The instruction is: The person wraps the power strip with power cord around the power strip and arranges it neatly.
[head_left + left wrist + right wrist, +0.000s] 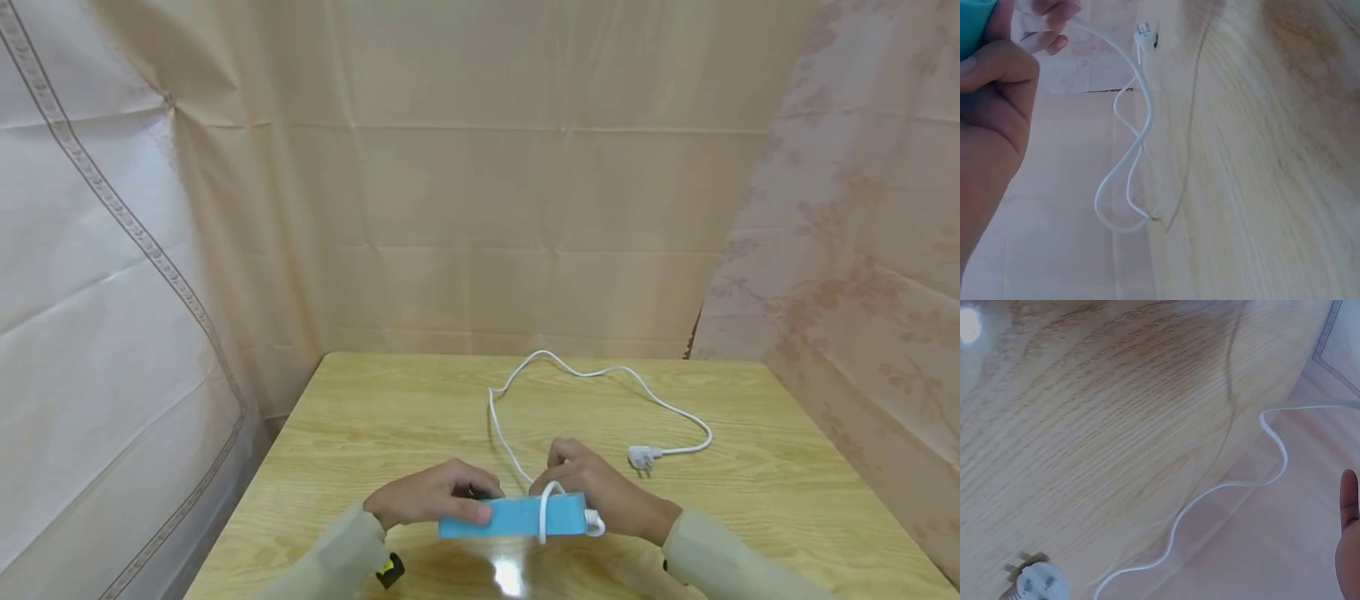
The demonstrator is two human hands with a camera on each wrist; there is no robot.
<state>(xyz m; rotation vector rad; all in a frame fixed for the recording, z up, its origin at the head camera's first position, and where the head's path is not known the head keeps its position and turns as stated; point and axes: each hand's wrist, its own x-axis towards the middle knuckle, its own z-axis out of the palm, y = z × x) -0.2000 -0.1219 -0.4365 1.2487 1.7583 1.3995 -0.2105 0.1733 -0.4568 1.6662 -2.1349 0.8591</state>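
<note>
A light-blue power strip (pixel 510 518) is held above the near part of the table, its socket face not visible. My left hand (pixel 435 497) grips its left end, thumb along the side facing me. One turn of white cord (pixel 543 517) wraps around the strip near its right end, where the cord leaves the body. Behind that end, my right hand (pixel 596 492) pinches the cord with curled fingers, partly hidden by the strip. From there the cord runs loosely across the table to a white three-pin plug (pixel 642 457), lying right of my right hand.
The wood-grain table (pixel 390 417) has a beige curtain (pixel 480 208) behind it. White cloth (pixel 112 292) hangs at the left and flowered cloth (pixel 862 250) at the right. A black and yellow item (pixel 391 571) shows by my left cuff.
</note>
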